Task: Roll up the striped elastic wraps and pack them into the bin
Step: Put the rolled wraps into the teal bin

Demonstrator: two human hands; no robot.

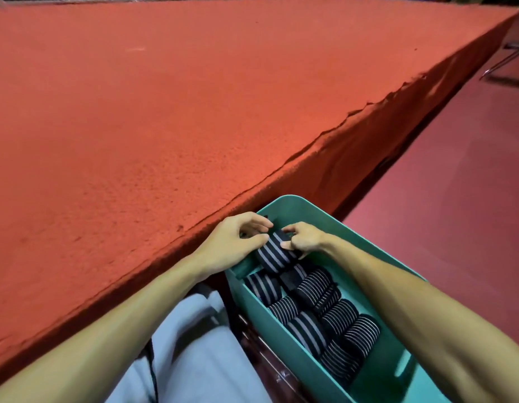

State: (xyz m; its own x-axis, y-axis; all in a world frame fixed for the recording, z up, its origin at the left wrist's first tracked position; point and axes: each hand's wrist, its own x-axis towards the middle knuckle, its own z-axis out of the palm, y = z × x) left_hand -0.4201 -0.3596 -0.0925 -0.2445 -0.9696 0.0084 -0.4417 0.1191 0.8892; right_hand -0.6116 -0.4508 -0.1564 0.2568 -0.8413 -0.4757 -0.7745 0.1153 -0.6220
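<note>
Head view: we looked down along both bare forearms to a bin beside a table.
Roll: one black wrap with grey stripes, wound into a roll [274,254], sat above the far end of the bin, between our two hands and resting on the packed rolls beneath it.
Left hand: our left hand [232,242] met the roll from the left, thumb tip pressed on its striped side and fingers curled over its far end, so we pinched it there.
Right hand: our right hand [306,239] gripped the roll from the right, thumb on top and fingers curled round the far side.
Bin: the teal bin [307,210] stood at our right side, its far corner close to the table edge, with a slot handle in its near end wall.
Packed rolls: the packed rolls [310,286], black with grey or white stripes, lay side by side in two rows along the bin floor. We could not count them surely, as our right forearm covered part of the right row.
Table: the table [136,112] had a rough orange-red cover whose edge ran diagonally from lower left to upper right.
Trousers: our light grey trousers [194,344] showed between the forearms, left of the bin.
Floor: the dark red floor [456,184] lay to the right of the table.
Frame: a blurred metal frame [502,59] stood on that floor at upper right.
</note>
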